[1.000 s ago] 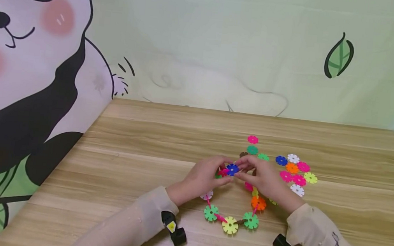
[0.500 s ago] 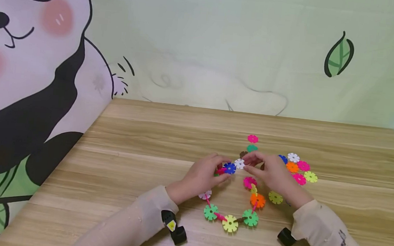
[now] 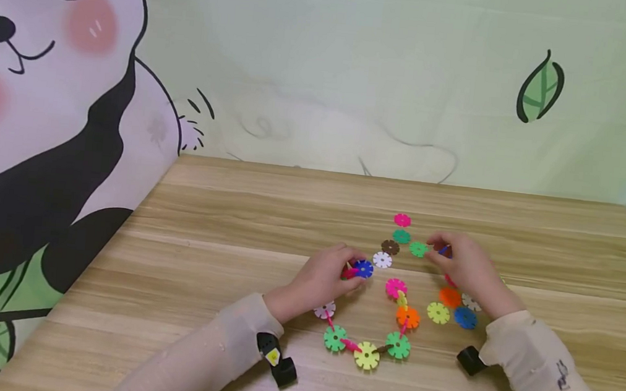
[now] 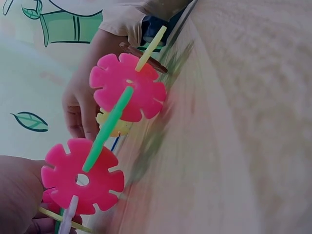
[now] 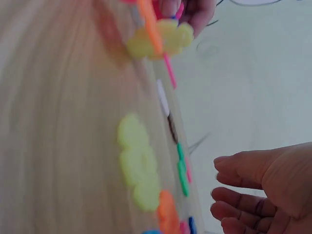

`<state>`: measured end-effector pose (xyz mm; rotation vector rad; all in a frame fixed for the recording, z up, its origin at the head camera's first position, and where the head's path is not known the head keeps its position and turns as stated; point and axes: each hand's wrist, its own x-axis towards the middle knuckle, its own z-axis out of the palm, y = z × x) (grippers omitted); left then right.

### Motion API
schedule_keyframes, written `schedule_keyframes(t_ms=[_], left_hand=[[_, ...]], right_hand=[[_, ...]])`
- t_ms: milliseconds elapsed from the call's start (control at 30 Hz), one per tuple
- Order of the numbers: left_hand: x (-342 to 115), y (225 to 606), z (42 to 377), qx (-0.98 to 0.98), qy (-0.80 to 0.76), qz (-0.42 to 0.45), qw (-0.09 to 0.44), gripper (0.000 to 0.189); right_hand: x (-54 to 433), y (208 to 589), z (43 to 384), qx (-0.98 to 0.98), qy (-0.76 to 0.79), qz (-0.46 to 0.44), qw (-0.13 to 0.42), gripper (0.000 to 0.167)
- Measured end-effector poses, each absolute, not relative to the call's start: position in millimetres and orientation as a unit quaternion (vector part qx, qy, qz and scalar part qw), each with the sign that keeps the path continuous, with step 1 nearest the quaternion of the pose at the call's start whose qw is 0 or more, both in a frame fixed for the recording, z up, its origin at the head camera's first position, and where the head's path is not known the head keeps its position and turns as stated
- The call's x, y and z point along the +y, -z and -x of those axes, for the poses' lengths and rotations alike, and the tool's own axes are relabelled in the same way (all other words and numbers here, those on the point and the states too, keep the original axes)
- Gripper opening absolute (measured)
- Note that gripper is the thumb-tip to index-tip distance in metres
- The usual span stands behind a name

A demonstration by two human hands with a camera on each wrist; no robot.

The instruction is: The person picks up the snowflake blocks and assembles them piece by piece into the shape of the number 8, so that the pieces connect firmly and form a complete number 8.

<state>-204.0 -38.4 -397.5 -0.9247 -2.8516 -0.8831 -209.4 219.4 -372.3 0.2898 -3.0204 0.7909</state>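
My left hand (image 3: 324, 278) grips one end of a chain of slotted flower-shaped plastic discs, beside its blue disc (image 3: 363, 269). The chain curves down past a green disc (image 3: 335, 338) and a yellow disc (image 3: 367, 355) to a pink disc (image 3: 397, 288). Pink discs (image 4: 82, 176) joined by a green one show close up in the left wrist view. My right hand (image 3: 476, 275) hovers over loose discs at the right, near a light green disc (image 3: 418, 249). Its fingers are parted and loosely bent with nothing between them in the right wrist view.
Loose white (image 3: 382, 260), brown (image 3: 390, 247), teal (image 3: 401, 236) and pink (image 3: 402, 220) discs lie behind the chain. Yellow (image 3: 439, 313), orange (image 3: 450, 297) and blue (image 3: 465, 317) discs lie under or near my right forearm. A printed wall stands behind the wooden table (image 3: 233, 213).
My right hand has moved right, away from the blue disc and the white one, over to the loose discs. My left hand has stayed in place with the chain.
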Motion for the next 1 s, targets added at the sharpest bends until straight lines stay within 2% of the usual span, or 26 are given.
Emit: schedule_keyframes(t_ms=[333, 533, 1000], left_hand=[[-37.2, 397.5, 204.9, -0.910, 0.291, 0.296, -0.008, 0.038], [-38.1, 398.0, 204.9, -0.911, 0.295, 0.290, -0.014, 0.037], [-39.8, 398.3, 206.2, -0.909, 0.307, 0.280, -0.031, 0.036]], right_hand=[[226.1, 387.6, 220.6, -0.970, -0.218, -0.107, 0.012, 0.033], [225.5, 396.1, 224.4, -0.968, -0.214, -0.127, 0.029, 0.028], [220.4, 396.1, 230.1, -0.963, -0.244, -0.114, 0.006, 0.031]])
